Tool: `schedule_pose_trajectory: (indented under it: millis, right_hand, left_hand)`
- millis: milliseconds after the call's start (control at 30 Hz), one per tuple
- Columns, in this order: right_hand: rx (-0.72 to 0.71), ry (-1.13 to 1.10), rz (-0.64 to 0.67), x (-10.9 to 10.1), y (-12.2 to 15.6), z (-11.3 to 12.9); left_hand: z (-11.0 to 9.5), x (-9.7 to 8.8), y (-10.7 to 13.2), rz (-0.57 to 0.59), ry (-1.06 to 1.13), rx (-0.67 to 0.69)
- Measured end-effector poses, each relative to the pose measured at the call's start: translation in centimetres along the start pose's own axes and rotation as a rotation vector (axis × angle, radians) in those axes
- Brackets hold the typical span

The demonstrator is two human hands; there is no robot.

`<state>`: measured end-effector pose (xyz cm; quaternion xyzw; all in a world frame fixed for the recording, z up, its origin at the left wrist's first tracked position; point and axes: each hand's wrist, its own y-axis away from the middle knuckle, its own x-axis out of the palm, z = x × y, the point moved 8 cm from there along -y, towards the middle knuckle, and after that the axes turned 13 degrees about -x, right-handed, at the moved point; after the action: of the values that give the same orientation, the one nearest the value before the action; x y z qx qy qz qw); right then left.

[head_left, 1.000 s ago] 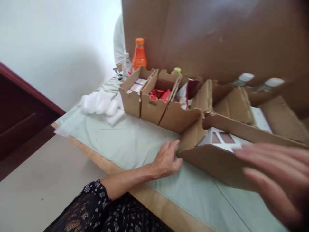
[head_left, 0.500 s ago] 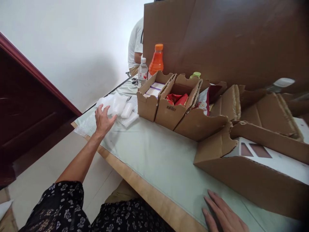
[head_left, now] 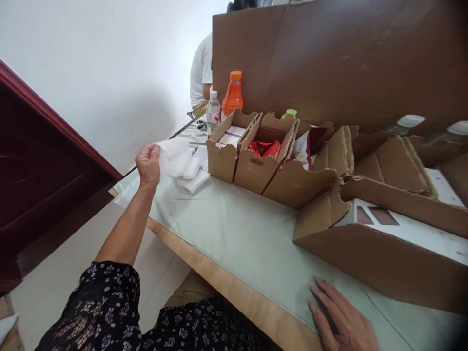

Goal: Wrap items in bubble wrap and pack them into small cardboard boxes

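Note:
My left hand (head_left: 149,165) pinches the left edge of a sheet of white bubble wrap (head_left: 175,152) at the far left end of the table. The sheet is raised on that side, and its right part lies over or close to other pieces. Beside it are rolled bubble wrap (head_left: 192,168) and a flat piece of bubble wrap (head_left: 196,181) on the pale green cloth. My right hand (head_left: 345,319) rests palm down with fingers apart on the cloth (head_left: 252,243), near the table's front edge, holding nothing.
Cardboard bins (head_left: 221,161) stand in a row along the back, one with red packets (head_left: 265,148). A larger bin (head_left: 365,263) stands at the right. Behind are a water bottle (head_left: 213,114), an orange bottle (head_left: 233,95) and a cardboard panel (head_left: 329,63). A person (head_left: 201,73) sits beyond.
My left hand has gone from spread fingers above the bubble wrap to a pinch on one sheet, lifting its left edge. The right hand stays on the cloth.

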<state>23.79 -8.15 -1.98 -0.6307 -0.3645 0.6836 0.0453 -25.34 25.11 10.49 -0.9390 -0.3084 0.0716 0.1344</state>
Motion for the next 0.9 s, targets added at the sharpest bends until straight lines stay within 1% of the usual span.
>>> schedule_pose_trajectory:
  millis: [33,67,100,133,200,267,333,400,433,500,533,600,633,667,700,733,767,833,867,900]
  right_hand:
    - [0.007,0.004,-0.014,-0.1,0.0,0.0]
    - [0.028,0.008,-0.032,-0.3,-0.2,0.0]
    - [0.055,0.004,-0.051,-0.5,-0.4,0.2]
    - [0.082,-0.013,-0.069,-0.9,-0.9,0.5]
    - [0.129,-0.092,-0.106,-2.0,-2.5,1.7]
    - [0.150,-0.210,-0.148,-3.4,-4.7,3.5]
    - [0.184,-0.309,-0.212,-5.1,-6.8,4.9]
    - [0.204,-0.342,-0.276,-6.6,-8.1,5.8]
    - [0.209,-0.348,-0.281,-7.1,-8.4,6.1]
    - [0.267,-0.391,-0.229,-6.9,-8.0,6.1]
    - [0.350,-0.445,-0.187,-6.2,-7.3,5.7]
    - [0.622,-0.624,-0.143,-4.4,-4.9,4.6]
    - [0.780,-0.730,-0.161,-3.4,-3.4,4.1]
    - [0.925,-0.831,-0.206,-2.6,-1.9,3.8]
    - [1.042,-0.916,-0.272,-2.0,-0.6,3.7]
    - [1.125,-0.980,-0.351,-1.7,0.4,3.7]
    - [1.181,-1.016,-0.432,-1.7,1.2,3.8]
    - [1.238,-1.031,-0.562,-2.4,2.4,3.8]
    - [1.252,-1.020,-0.615,-3.0,2.9,3.7]
    - [1.263,-1.002,-0.665,-3.7,3.4,3.6]
  left_hand:
    - [-1.3,-0.6,0.7,-0.013,0.052,0.020]
    - [-2.5,-0.8,1.8,0.001,0.108,0.028]
    - [-3.5,-0.8,3.1,0.041,0.160,0.028]
    - [-4.2,-0.3,4.9,0.114,0.214,0.004]
    - [-4.7,1.4,9.4,0.281,0.252,-0.085]
    - [-3.9,3.9,15.2,0.486,0.204,-0.264]
    - [-3.0,6.4,21.6,0.724,0.110,-0.409]
    - [-2.5,8.1,27.3,0.949,0.012,-0.485]
    - [-2.5,8.7,29.6,1.047,-0.027,-0.503]
    - [-2.7,9.5,33.2,1.221,-0.071,-0.526]
    - [-2.9,9.8,34.7,1.303,-0.071,-0.542]
    - [-3.2,10.1,36.8,1.444,-0.046,-0.591]
    - [-3.3,10.1,37.5,1.498,-0.027,-0.622]
    - [-3.4,10.2,38.1,1.545,-0.011,-0.654]
    - [-3.3,10.2,38.6,1.588,0.003,-0.686]
    - [-3.2,10.2,39.1,1.633,0.012,-0.718]
    - [-3.0,10.2,39.6,1.686,0.015,-0.750]
    - [-2.3,10.0,40.6,1.822,-0.023,-0.798]
    - [-1.8,9.8,41.0,1.889,-0.075,-0.800]
    - [-1.2,9.7,41.0,1.926,-0.147,-0.769]
